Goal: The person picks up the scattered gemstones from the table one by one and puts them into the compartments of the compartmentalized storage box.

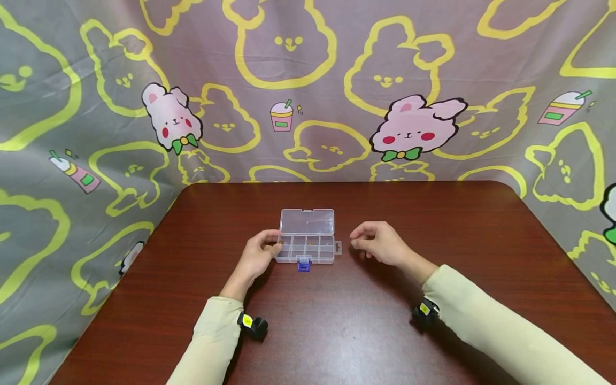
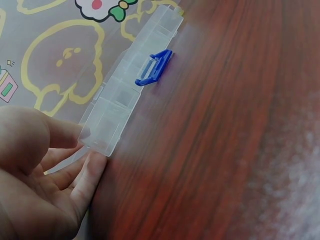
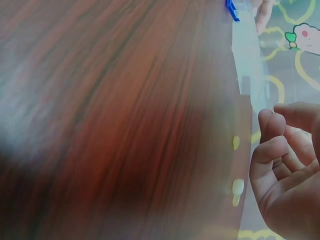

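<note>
A clear plastic compartment box (image 1: 298, 255) sits on the table, its lid (image 1: 307, 222) raised at the back and a blue latch (image 1: 303, 265) at the front. Tiny yellow bits (image 1: 309, 244) show inside. My left hand (image 1: 257, 256) grips the box's left end; in the left wrist view the thumb and fingers hold that end wall (image 2: 100, 135). To the right of the box, apart from it, is my right hand (image 1: 382, 245), fingers bent and fingertips (image 3: 272, 125) meeting the thumb. I cannot tell whether something tiny is between them.
The dark red-brown wooden table (image 1: 327, 331) extends around the box. A patterned curtain (image 1: 308, 107) hangs behind and along both sides. Both wrists carry black cameras (image 1: 424, 311). Small yellow patches (image 3: 236, 190) show near the table edge in the right wrist view.
</note>
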Tool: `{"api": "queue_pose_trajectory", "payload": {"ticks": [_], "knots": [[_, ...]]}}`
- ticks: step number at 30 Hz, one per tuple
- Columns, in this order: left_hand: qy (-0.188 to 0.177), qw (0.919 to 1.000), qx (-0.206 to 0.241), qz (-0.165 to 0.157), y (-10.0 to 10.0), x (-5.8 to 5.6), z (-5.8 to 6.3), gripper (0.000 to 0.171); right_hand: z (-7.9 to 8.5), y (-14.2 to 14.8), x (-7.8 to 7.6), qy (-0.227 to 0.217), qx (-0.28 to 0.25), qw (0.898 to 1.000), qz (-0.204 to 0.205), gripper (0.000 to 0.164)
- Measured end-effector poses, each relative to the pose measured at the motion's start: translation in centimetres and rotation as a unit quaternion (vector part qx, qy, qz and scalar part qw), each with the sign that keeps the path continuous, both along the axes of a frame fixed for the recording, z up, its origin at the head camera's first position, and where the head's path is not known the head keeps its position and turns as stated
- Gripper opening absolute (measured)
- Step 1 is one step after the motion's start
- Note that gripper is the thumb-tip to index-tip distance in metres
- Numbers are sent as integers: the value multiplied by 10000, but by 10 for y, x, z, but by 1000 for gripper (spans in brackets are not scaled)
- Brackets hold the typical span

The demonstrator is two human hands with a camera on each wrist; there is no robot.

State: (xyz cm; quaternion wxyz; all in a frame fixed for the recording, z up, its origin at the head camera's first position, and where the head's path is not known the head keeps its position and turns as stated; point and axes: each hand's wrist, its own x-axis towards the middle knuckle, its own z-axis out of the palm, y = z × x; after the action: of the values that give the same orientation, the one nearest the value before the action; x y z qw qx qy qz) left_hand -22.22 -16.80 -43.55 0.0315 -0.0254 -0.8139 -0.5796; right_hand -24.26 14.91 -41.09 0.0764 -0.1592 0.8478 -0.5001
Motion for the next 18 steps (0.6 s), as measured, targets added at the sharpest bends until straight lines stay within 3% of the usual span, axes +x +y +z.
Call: {"api": "queue_pose_trajectory", "payload": {"ticks": [5,18], "knots": [[-316,9994,-84,89,0,-2,2,33,3,-10,-1,30,-68,10000,34,10],[-248,9996,-87,102,-1,-4,0,32,9,-29,-6,-38,-211,9998,39,14]]}}
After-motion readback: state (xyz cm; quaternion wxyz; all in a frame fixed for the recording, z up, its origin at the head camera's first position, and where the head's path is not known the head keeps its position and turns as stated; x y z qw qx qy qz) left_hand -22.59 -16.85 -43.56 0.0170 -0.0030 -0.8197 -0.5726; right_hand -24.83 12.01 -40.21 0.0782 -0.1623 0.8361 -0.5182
